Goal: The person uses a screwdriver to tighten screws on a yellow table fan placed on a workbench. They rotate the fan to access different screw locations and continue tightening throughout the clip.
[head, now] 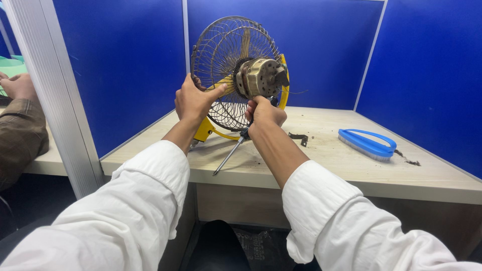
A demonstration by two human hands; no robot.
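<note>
Booth: blue partition panels wrap around a pale wooden desk, pretty dusty with bits of dirt scattered on top.
Fan: a grimy wire fan guard on a yellow frame stands upright near the back left of the desk, with the brass-coloured motor facing the person.
Left hand: wrapped around the lower left edge of the guard, thumb stretched toward the motor, holding the whole thing steady.
Right hand: closed in a fist just under the motor, gripping a screwdriver whose shaft pokes down and left over the desk edge; the handle looks dark, but the fist hides most of it.
Brush: a blue scrub brush lies on the right side of the desk, well apart from the fan.
Clip: a small dark metal bracket lies on the desk just right of the right hand.
Neighbour: another person's hand and brown sleeve rest at the next desk, far left.
</note>
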